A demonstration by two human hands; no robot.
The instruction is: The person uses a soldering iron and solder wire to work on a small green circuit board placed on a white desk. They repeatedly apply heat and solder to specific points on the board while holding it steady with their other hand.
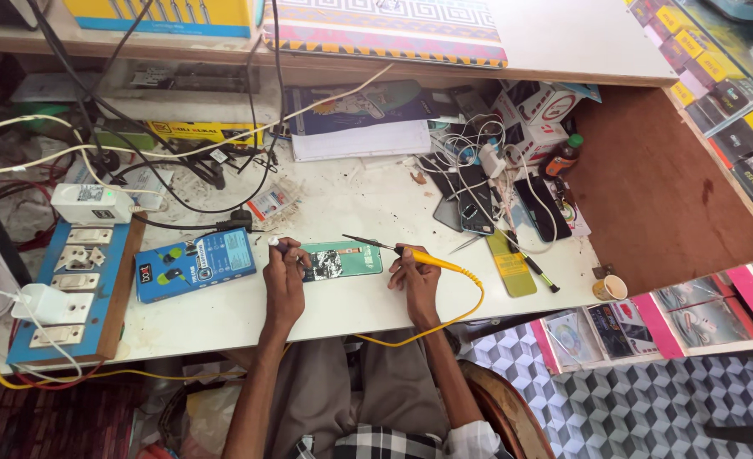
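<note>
A teal phone (352, 258) lies flat on the white workbench (359, 204) with its back open, showing a patch of bare board and foil near its left end. My left hand (285, 270) rests on that left end and pins the phone down, with a small white-tipped tool between its fingers. My right hand (416, 270) grips a yellow-handled soldering iron (393, 249). The iron's dark tip points left and hovers just above the phone's top edge. Its yellow cord (470, 306) loops off the bench's front edge.
A blue box (194, 264) lies left of the phone. A blue switchboard (74, 289) with plugs sits at far left. Several phones and white cables (478, 191) crowd the right, beside a small paper cup (610, 288). Tangled wires cover the back left.
</note>
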